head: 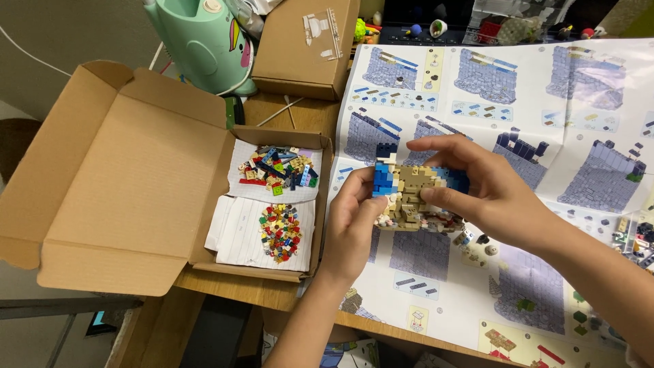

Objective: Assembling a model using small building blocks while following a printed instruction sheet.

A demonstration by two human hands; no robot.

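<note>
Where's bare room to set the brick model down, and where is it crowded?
Free: the open flap of the cardboard box, left of its two piles of small bricks, and the instruction sheet just below the tan-and-blue brick model that the left hand and right hand hold. Crowded: the sheet's right edge, with loose pieces.

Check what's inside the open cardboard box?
Open cardboard box holds two paper sheets, each carrying a pile of small loose bricks. The box floor beneath the sheets is covered.
</note>
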